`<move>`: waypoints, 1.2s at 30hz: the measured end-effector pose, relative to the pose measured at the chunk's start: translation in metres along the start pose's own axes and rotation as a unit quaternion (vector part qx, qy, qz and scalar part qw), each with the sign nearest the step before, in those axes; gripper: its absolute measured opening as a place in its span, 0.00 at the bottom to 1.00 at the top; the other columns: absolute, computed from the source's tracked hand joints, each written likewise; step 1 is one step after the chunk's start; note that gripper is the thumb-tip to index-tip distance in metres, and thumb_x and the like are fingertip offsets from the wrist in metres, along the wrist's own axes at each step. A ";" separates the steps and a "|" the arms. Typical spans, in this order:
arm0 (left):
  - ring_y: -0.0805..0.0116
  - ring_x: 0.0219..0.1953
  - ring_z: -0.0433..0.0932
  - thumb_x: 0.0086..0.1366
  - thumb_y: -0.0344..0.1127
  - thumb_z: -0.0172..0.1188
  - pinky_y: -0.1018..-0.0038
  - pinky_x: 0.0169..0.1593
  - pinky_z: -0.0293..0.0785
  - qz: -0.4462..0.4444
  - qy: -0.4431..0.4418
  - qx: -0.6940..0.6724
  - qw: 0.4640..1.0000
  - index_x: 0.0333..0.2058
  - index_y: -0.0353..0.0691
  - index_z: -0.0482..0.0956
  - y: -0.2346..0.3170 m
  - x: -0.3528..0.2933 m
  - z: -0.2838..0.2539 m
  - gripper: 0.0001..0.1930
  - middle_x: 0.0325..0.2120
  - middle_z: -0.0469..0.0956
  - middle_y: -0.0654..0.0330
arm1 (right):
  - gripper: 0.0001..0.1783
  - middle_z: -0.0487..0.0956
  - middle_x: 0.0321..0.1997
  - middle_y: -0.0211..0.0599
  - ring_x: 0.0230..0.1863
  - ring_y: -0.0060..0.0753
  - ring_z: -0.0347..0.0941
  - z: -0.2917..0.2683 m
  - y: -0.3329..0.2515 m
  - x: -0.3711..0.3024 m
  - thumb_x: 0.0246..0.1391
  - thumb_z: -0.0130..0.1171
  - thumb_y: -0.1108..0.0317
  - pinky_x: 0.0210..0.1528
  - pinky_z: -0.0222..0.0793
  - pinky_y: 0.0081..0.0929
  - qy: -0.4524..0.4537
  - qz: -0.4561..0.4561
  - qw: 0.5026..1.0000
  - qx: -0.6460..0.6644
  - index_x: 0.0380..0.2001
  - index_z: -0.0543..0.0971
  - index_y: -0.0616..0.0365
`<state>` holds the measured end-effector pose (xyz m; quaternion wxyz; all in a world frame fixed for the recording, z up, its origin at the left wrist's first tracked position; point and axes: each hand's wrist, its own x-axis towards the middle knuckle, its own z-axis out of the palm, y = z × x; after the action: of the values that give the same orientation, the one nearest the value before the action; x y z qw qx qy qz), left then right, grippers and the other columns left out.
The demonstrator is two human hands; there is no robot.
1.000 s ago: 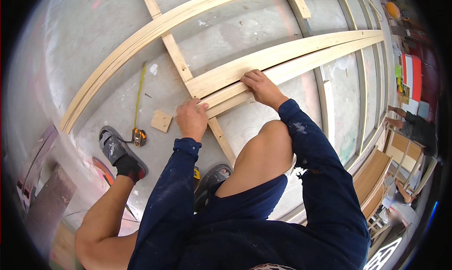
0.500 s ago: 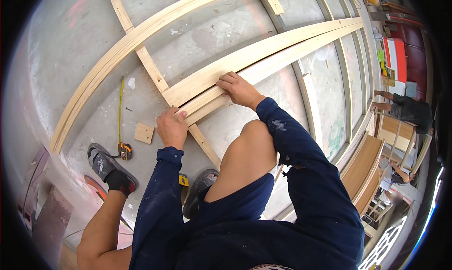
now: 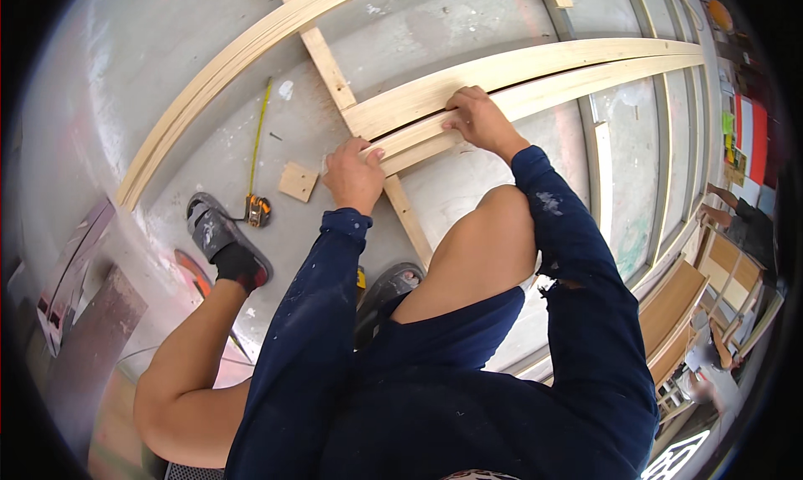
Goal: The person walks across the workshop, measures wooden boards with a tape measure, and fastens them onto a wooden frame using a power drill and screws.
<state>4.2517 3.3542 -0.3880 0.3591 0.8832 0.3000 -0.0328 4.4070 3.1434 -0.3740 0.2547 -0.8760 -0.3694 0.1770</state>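
Observation:
Two long pale timber boards lie side by side, with a thin dark gap between them. My left hand (image 3: pixel 355 175) is closed around the near end of the nearer board (image 3: pixel 569 92), its thumb on top. Farther along the same board, my right hand (image 3: pixel 487 125) grips it, with fingertips reaching over its far edge at the gap. The other board (image 3: pixel 502 74) lies just beyond. Under the boards' near end runs a narrow wooden crosspiece (image 3: pixel 407 222). Another strip of wood (image 3: pixel 427 151) shows below the gripped board, on the side nearest me.
A tape measure (image 3: pixel 258 210) lies with its yellow blade drawn out, near a screw (image 3: pixel 275 136) and a small wood block (image 3: pixel 298 181). Long stacked strips (image 3: pixel 226 78) curve across the left. More crosspieces lie on the concrete floor. Another person (image 3: pixel 744 229) is at far right.
The view has shifted, so the scene sits farther right and slightly higher. Both hands keep their hold on the nearer board, with little visible movement along it.

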 end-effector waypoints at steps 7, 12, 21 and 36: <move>0.51 0.44 0.72 0.52 0.41 0.64 0.57 0.45 0.68 -0.027 -0.028 0.010 0.999 0.33 0.46 0.80 0.001 0.001 -0.005 0.10 0.36 0.79 0.57 | 0.26 0.74 0.41 0.47 0.47 0.51 0.66 0.001 -0.015 0.014 0.35 0.73 0.63 0.51 0.64 0.37 -0.039 0.167 0.980 -0.096 0.36 0.74 0.63; 0.53 0.44 0.73 0.50 0.46 0.65 0.50 0.44 0.63 0.004 -0.138 0.096 0.986 0.30 0.49 0.83 0.010 0.024 -0.026 0.11 0.35 0.79 0.58 | 0.26 0.73 0.42 0.47 0.48 0.51 0.66 0.002 -0.013 0.017 0.35 0.73 0.64 0.51 0.64 0.37 -0.057 0.187 0.972 -0.129 0.37 0.73 0.64; 0.55 0.31 0.78 0.48 0.45 0.66 0.64 0.34 0.72 0.194 -0.322 0.213 0.902 0.27 0.50 0.85 0.015 0.080 -0.047 0.09 0.27 0.81 0.57 | 0.29 0.73 0.44 0.50 0.49 0.51 0.66 0.004 -0.017 0.019 0.37 0.72 0.62 0.53 0.64 0.36 -0.050 0.195 0.965 -0.165 0.40 0.71 0.65; 0.65 0.64 0.53 0.47 0.49 0.69 0.51 0.61 0.54 0.675 -0.346 0.403 0.511 0.65 0.56 0.53 0.065 0.115 -0.034 0.48 0.66 0.49 0.76 | 0.27 0.74 0.41 0.44 0.49 0.46 0.69 0.014 -0.024 0.014 0.33 0.71 0.65 0.56 0.61 0.36 0.034 0.216 0.964 -0.149 0.37 0.73 0.63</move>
<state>4.3758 3.3980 -0.3545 -0.0466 0.7876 -0.5806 -0.2010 4.3963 3.1722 -0.3729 0.0894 -0.9685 -0.1847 0.1412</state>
